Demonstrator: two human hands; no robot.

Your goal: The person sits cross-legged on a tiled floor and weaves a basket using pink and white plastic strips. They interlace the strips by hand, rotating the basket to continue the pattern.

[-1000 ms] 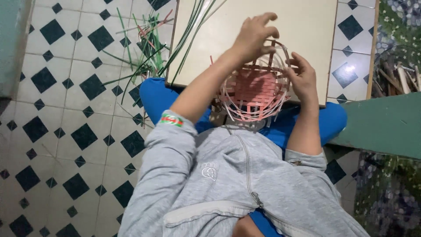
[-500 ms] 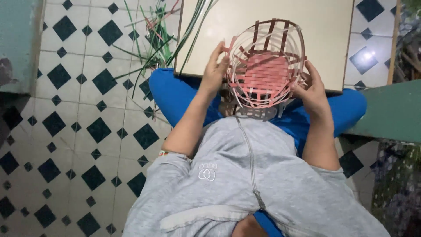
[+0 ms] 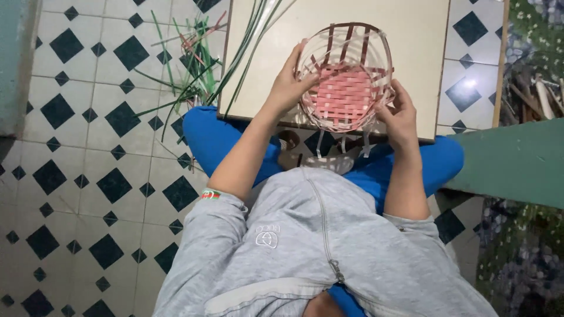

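Observation:
A small round woven basket (image 3: 345, 82) with a pink bottom and pale and brown upright strips rests on a cream board (image 3: 411, 41) across my lap. My left hand (image 3: 289, 85) grips its left rim, thumb inside. On the opposite side my right hand (image 3: 400, 114) holds the right rim with its fingers curled around the strips. Loose strip ends hang down from the basket's near edge.
Long green strips (image 3: 247, 53) lie over the board's left edge, and a heap of green and pink strips (image 3: 188, 58) sits on the black-and-white tiled floor (image 3: 88, 176). A green bench or ledge (image 3: 517, 164) stands at the right. My legs in blue trousers (image 3: 217, 138) are crossed under the board.
The view has closed in on the basket. My left hand came down from above the rim onto the left side. The basket now sits lower on the board, held on both sides.

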